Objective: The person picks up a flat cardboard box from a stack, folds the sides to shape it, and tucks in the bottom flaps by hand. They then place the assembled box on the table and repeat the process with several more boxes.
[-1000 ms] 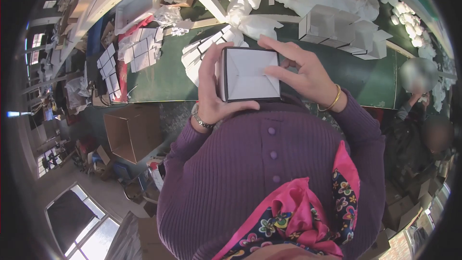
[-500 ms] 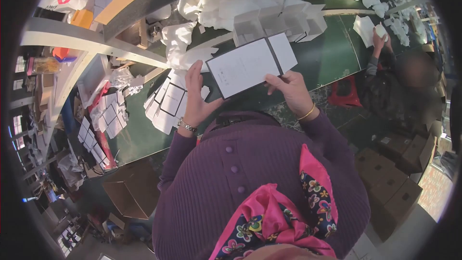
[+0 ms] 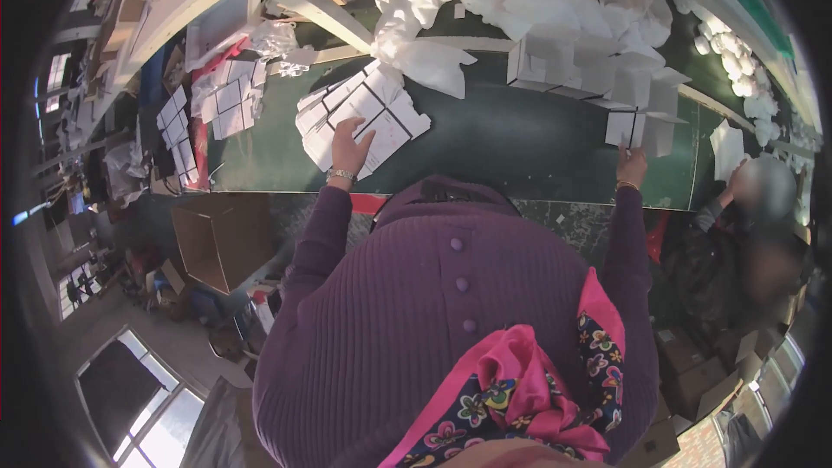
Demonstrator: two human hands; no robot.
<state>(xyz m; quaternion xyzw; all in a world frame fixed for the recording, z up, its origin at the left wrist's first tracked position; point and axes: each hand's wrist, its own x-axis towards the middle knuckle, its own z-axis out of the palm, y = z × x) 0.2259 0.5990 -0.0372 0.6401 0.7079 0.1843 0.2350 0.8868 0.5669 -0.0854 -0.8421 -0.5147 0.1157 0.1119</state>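
Observation:
My left hand [image 3: 350, 152] rests at the near edge of a fanned pile of flat white cartons with black bands [image 3: 381, 117], thumb and fingers apart. Off to the right, my right hand [image 3: 632, 165] has its fingers closed on the lower edge of a white box with a black band [image 3: 621, 127]. That box stands at the near right end of a row of upright white boxes [image 3: 556, 65] on the green table [image 3: 485, 149].
Crumpled white wrapping [image 3: 555, 2] lies behind the boxes. More banded cartons [image 3: 232, 104] are at the left. A co-worker [image 3: 706, 269] sits at the right. An open cardboard box [image 3: 221, 243] stands below the table's left part. A pale beam [image 3: 316, 10] crosses overhead.
The white box has left the space between my hands and stands by the row, with my right hand at it. My left hand has moved onto the carton pile. The view has shifted.

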